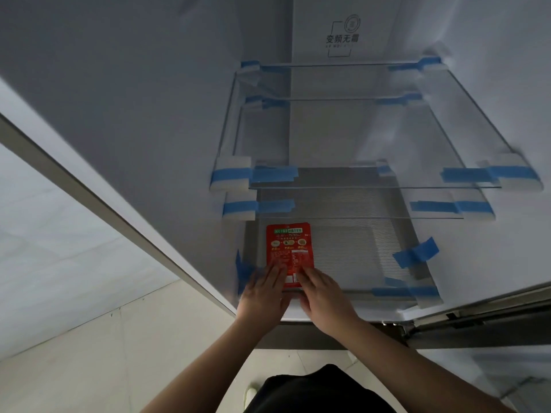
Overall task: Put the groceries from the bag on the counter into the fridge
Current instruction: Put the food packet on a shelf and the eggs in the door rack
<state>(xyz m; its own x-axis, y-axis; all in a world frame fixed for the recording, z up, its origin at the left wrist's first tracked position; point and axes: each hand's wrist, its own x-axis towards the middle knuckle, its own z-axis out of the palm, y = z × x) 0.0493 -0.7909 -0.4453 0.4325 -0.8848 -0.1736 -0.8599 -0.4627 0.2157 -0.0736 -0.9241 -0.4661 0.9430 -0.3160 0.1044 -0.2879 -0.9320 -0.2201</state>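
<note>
Red flat packet (289, 253) on ribbed shelf (351, 248), both hands' fingers (275, 271) pressing

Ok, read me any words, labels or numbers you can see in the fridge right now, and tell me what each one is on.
"变频无霜": grey print under a round emblem on the fridge's back wall; the smaller line beneath it is too blurred to read.
Red packet, lying flat on the lowest shelf with the left hand and right hand resting on its near end: a green banner and white print, all too small to read.

Hands (293, 290) hide the red packet's (290, 251) near edge (its print too small to read).
</note>
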